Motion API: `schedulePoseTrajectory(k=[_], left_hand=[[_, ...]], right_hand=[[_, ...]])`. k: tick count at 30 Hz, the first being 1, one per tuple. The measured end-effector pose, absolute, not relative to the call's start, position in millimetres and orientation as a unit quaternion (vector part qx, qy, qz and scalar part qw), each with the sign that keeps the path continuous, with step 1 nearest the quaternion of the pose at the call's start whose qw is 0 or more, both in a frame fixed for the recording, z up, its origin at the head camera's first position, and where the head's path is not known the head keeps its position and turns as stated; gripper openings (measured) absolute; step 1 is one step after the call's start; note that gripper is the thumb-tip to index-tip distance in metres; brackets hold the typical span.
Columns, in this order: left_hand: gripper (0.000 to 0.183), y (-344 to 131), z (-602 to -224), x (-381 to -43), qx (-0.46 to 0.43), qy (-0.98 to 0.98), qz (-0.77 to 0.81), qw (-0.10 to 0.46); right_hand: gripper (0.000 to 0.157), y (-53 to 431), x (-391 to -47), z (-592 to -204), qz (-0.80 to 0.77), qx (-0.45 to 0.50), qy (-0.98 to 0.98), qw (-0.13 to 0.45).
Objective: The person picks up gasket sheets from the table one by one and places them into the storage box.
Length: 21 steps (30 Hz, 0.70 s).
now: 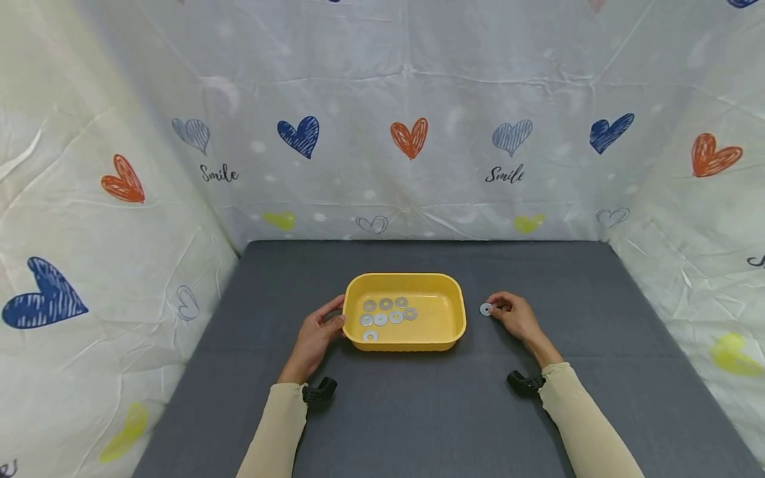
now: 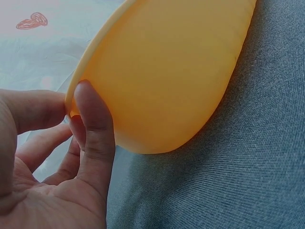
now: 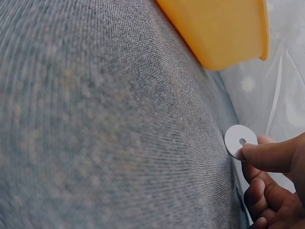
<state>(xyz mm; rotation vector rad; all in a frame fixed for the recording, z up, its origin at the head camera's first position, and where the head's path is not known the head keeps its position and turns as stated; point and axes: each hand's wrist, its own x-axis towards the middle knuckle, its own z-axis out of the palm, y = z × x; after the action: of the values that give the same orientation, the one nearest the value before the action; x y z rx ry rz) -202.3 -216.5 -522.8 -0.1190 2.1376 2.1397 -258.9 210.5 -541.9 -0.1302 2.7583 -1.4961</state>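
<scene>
A yellow plastic tray [image 1: 439, 318] sits on the dark cloth-covered table, with several flat metal washers [image 1: 396, 317] lying spread over the left part of its floor. At its left end my left hand [image 1: 317, 335] grips the rim, the thumb and fingers pinching the wall in the left wrist view. Just right of the tray, my right hand [image 1: 515, 315] pinches one round metal washer [image 3: 234, 137] by its edge between thumb and fingers. That washer has a small centre hole and is apart from the tray.
Dark grey cloth [image 1: 418, 411] covers the table. White curtains [image 1: 358, 79] printed with hearts and the word "Smile" stand along the back and both sides. A dark band with a small device [image 1: 319, 390] is on each wrist.
</scene>
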Motion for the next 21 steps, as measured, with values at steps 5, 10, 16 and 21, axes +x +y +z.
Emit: schedulePoseTrajectory(k=[5,10,16,21], left_hand=[[0.053,-215.7,-523.0,-203.4,-0.035,0.708,0.703,0.056],[0.053,-216.5,-524.6,-201.2,-0.037,0.715,0.695,0.059],[0.053,-217.9,-523.9,-199.7,-0.04,0.721,0.69,0.058],[0.052,-217.7,-522.0,-201.6,-0.036,0.72,0.691,0.057]], right_hand=[[0.014,212.5,-258.8,-541.9,-0.485,-0.035,0.874,0.006],[0.014,213.4,-255.5,-542.1,-0.497,-0.026,0.867,0.019],[0.016,215.3,-252.8,-537.8,-0.512,-0.021,0.858,0.016],[0.018,218.8,-253.4,-534.2,-0.515,-0.013,0.857,0.008]])
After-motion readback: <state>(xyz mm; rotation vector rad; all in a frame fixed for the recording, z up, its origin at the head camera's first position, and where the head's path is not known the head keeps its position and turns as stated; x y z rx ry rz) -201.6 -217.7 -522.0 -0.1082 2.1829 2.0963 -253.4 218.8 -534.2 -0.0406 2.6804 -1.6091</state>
